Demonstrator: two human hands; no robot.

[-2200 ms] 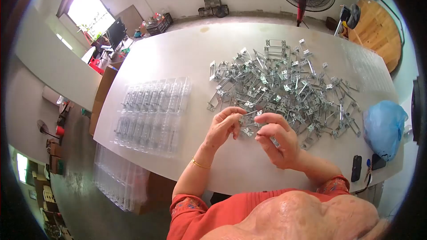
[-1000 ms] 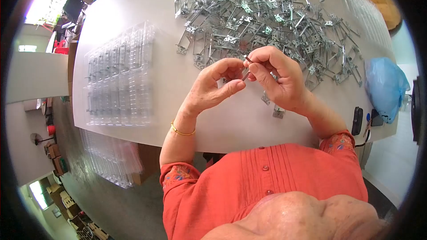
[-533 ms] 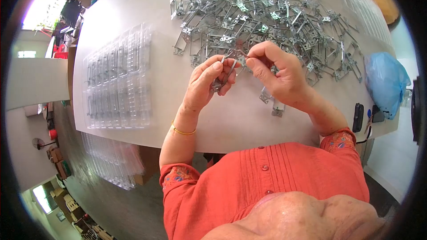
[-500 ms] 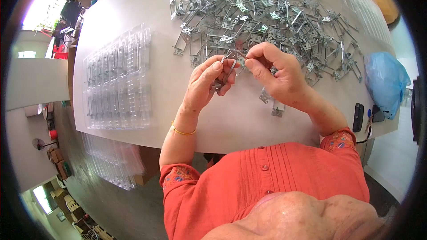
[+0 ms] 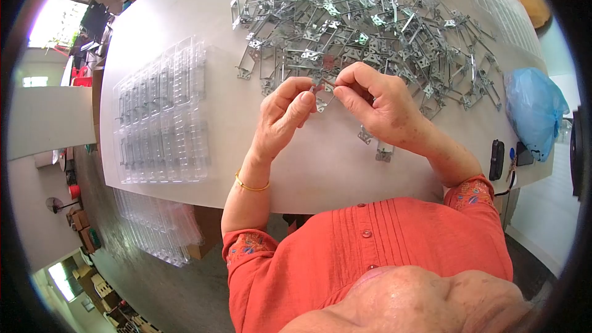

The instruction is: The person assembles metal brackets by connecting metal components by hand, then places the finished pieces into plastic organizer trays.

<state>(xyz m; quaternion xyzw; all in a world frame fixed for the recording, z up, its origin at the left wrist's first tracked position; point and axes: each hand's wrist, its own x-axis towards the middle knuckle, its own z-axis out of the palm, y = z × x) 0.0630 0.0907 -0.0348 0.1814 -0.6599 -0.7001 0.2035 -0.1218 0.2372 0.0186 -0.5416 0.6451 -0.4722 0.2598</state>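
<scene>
Between left grip [image 5: 277,114] and right grip [image 5: 385,108], just short of bracket heap [image 5: 364,34]: pinching metal bracket [image 5: 321,105] with left, apparently thin rod [image 5: 327,81] with right. Seemingly mid-adjustment; next, probably needing steady left hold, fine right control.

A small silvery metal bracket [image 5: 320,106] is held at the fingertips of the left hand [image 5: 280,117], its pierced end plate lowest. A thin darker strip [image 5: 327,81] spans to the right hand [image 5: 383,106], above the counter [image 5: 308,176], in from its near edge.
</scene>
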